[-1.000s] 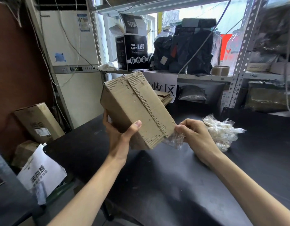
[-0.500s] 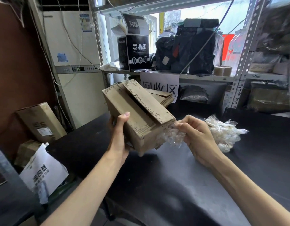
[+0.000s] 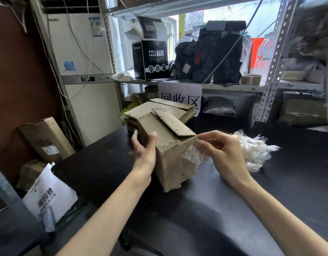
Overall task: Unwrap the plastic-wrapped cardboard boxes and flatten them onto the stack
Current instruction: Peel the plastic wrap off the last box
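A brown cardboard box (image 3: 171, 163) stands on the black table (image 3: 205, 218) with one top flap lifted. My left hand (image 3: 143, 154) lies against its left side, motion-blurred, thumb up by the top edge and fingers fairly straight. At the box's upper right corner my right hand (image 3: 222, 152) pinches a crumpled piece of clear plastic wrap (image 3: 193, 155) that still clings to the box. The stack of flattened cardboard (image 3: 179, 109) lies just behind the box.
A heap of crumpled clear plastic (image 3: 255, 150) sits right of my right hand. Metal shelving (image 3: 270, 78) behind holds a black mask box (image 3: 154, 58), dark bags and a tape roll (image 3: 250, 79). Cardboard cartons (image 3: 46, 139) and a white bag (image 3: 48, 198) stand left of the table.
The box came down from mid-air and now stands on the table. My left hand slid from under it to its left side. My right hand kept its pinch on the plastic.
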The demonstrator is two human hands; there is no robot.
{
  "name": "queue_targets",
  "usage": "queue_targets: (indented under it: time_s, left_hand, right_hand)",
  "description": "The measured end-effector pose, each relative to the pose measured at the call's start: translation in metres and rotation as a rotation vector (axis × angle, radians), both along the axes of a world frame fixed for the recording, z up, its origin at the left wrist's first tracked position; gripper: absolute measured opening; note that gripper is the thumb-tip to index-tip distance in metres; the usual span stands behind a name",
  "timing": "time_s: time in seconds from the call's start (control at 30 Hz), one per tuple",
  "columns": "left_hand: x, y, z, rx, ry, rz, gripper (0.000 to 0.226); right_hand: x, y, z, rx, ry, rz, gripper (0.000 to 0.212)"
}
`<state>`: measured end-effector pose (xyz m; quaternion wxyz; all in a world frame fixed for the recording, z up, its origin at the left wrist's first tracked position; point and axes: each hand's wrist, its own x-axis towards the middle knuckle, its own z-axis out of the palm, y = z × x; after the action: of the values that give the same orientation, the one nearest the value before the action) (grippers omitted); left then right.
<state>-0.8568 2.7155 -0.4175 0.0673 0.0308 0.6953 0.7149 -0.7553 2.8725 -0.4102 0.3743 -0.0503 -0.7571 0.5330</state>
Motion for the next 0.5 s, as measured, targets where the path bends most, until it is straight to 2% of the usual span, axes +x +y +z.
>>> queue_targets:
  time_s: [0.07, 0.1, 0.17, 0.23, 0.3, 0.37, 0.5]
  left_hand:
    - [0.003, -0.002, 0.004, -0.142, 0.363, 0.058, 0.066]
    - [0.004, -0.003, 0.008, -0.179, 0.493, 0.004, 0.065]
    - [0.006, -0.004, 0.013, -0.301, 0.641, -0.204, 0.06]
    - [0.005, -0.003, 0.012, -0.438, 0.705, -0.328, 0.056]
    - [0.002, -0.003, 0.013, -0.484, 0.733, -0.338, 0.045]
    - [-0.003, -0.007, 0.014, -0.51, 0.723, -0.363, 0.04]
    - [-0.004, -0.01, 0.017, -0.502, 0.684, -0.476, 0.043]
  right_hand:
    - [0.0, 0.002, -0.001, 0.006, 0.004, -0.016, 0.017]
    - [0.0, 0.004, -0.001, -0.002, 0.003, -0.019, 0.017]
    - [0.001, 0.006, -0.001, -0.005, -0.007, -0.009, 0.019]
    - [0.0, 0.007, 0.0, 0.07, -0.03, 0.004, 0.023]
    - [0.0, 0.011, 0.002, 0.157, -0.052, 0.049, 0.027]
    - [0.001, 0.021, 0.004, 0.145, -0.071, 0.144, 0.031]
    - [0.006, 0.036, 0.005, 0.09, -0.159, 0.282, 0.029]
